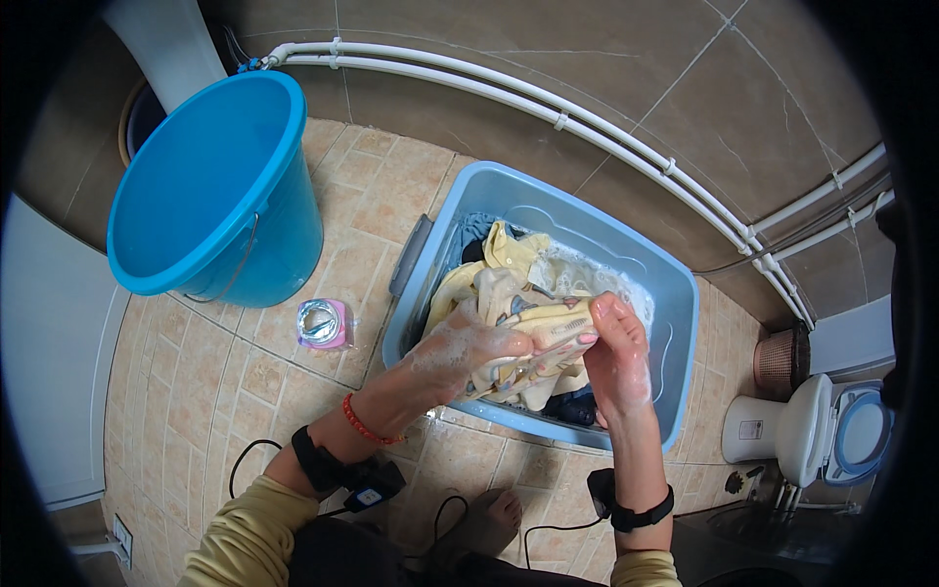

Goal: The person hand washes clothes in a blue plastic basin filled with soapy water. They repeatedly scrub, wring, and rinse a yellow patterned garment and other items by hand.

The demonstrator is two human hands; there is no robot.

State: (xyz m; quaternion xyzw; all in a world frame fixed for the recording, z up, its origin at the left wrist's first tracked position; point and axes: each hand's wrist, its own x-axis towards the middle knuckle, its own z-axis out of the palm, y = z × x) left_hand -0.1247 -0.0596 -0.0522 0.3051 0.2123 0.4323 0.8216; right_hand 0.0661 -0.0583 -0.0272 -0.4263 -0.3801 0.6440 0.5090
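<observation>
Both hands grip a wet, pale yellow patterned garment over a light blue plastic tub. My left hand, coated with suds, holds the cloth near its middle. At the cloth's right end, my right hand pinches an edge between thumb and fingers. Below the hands, the tub holds soapy water with white foam, more yellow cloth and a dark blue cloth. The fabric hides part of the left fingers.
A bright blue bucket stands left of the tub. Between them on the tiled floor sits a small pink container with torn foil on top. White pipes run along the wall. To the right are a toilet and a brown wastebasket.
</observation>
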